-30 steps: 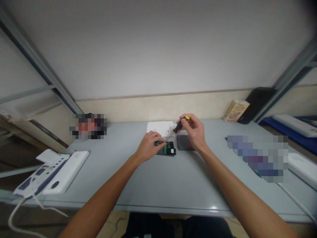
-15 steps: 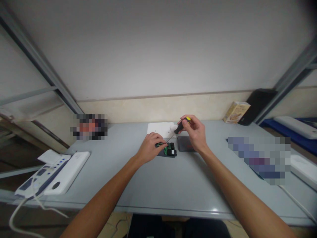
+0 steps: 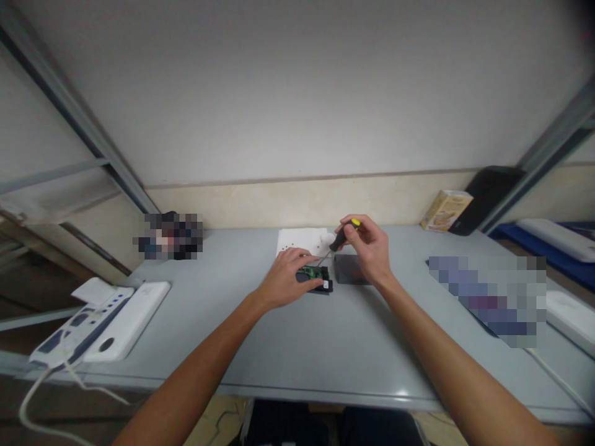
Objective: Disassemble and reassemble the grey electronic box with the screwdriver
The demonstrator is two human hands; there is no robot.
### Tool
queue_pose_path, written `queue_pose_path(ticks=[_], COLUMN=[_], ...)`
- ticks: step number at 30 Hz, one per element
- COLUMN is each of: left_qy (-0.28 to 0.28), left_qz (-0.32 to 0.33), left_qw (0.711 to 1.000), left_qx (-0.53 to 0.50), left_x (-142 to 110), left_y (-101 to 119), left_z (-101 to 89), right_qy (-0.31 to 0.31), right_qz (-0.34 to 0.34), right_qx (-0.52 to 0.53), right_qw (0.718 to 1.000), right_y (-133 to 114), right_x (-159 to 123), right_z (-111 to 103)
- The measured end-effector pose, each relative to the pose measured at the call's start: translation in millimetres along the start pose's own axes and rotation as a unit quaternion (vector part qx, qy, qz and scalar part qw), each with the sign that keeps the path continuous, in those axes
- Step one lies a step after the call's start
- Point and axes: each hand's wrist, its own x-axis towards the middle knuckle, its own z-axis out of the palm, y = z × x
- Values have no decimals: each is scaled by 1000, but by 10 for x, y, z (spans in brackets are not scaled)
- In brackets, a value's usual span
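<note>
A small green circuit board (image 3: 307, 271) with black connectors sits in a dark casing flat on the table. My left hand (image 3: 286, 280) steadies it, thumb along the near side and fingers over the far side, hiding its left part. In my right hand (image 3: 369, 248) is a screwdriver (image 3: 341, 238) with a black and yellow handle. Its shaft slants down left to the board's far edge; whether the tip touches a screw I cannot tell. A dark grey cover (image 3: 348, 270) lies just under and left of my right hand. Behind the board, white paper (image 3: 300, 237) carries several small dark bits.
At the left, a white power strip (image 3: 83, 319) and a white flat device (image 3: 132, 325) lie with cables. A yellow box (image 3: 446, 210) and a black case (image 3: 488, 198) stand at the back right. Blurred items (image 3: 483, 297) lie on the right.
My left thumb has slid right along the board's near side, and its fingers have spread. The screwdriver tip has moved slightly right and up. The cover stays in place.
</note>
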Motion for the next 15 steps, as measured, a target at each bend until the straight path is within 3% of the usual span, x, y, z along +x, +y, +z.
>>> queue_pose_path(ticks=[7, 15], left_qy=[-94, -96], left_qz=[23, 20], left_qw=[995, 993], left_qx=[-11, -61], left_x=[-43, -35], left_y=[-10, -43], left_z=[-9, 58], right_qy=[4, -3], right_qz=[-11, -14], right_qx=[-15, -18], right_qw=[1000, 1000], right_y=[-30, -23], right_x=[7, -1], right_z=[-26, -23])
